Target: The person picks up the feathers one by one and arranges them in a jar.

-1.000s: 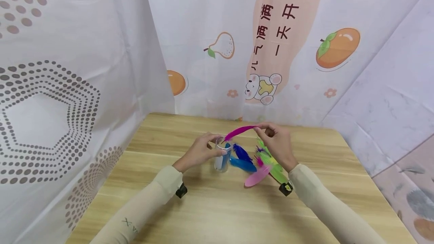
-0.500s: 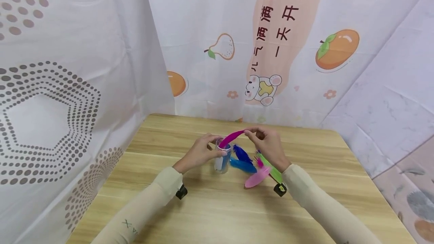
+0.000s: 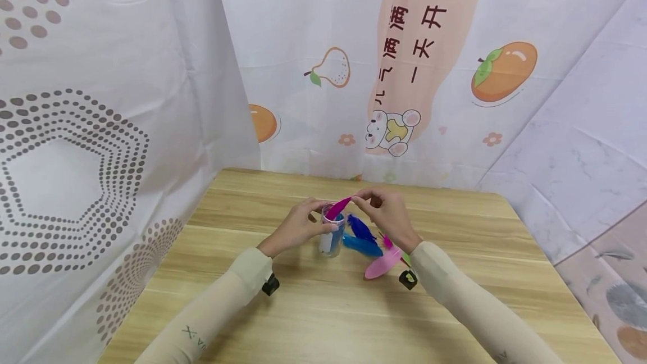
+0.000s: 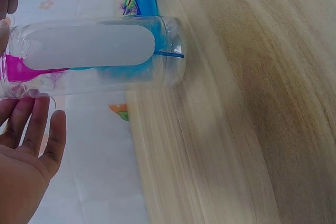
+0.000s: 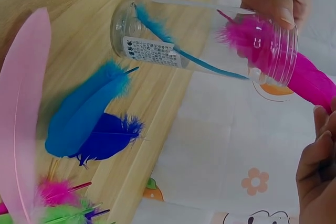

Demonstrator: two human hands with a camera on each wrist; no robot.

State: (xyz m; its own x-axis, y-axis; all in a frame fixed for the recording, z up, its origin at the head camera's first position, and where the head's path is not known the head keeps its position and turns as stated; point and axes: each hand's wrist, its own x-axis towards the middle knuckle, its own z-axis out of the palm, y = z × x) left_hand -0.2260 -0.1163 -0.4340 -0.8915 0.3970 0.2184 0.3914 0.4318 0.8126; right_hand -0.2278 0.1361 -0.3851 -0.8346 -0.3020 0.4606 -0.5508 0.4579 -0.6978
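Observation:
A clear jar (image 3: 329, 245) stands upright on the wooden table, and my left hand (image 3: 298, 229) grips it near the rim. One blue feather (image 5: 152, 24) is inside the jar. My right hand (image 3: 388, 213) pinches the tip of a magenta feather (image 3: 337, 208) above the mouth. That feather's fluffy quill end is down inside the jar, as the right wrist view shows. Beside the jar lie a light blue feather (image 3: 363, 246), a dark blue feather (image 3: 360, 227) and a pink feather (image 3: 382, 264). My right hand and wrist hide part of the feather pile in the head view.
In the right wrist view, green feathers (image 5: 58, 213) and a small magenta tuft (image 5: 55, 191) lie by the pink feather. The wooden table (image 3: 323, 319) ends at a printed curtain (image 3: 303, 145) behind, with a dotted cloth (image 3: 101, 100) at the left.
My right hand has moved left and slightly down, lowering the magenta feather from over the rim into the jar. My left hand and the jar have stayed in place.

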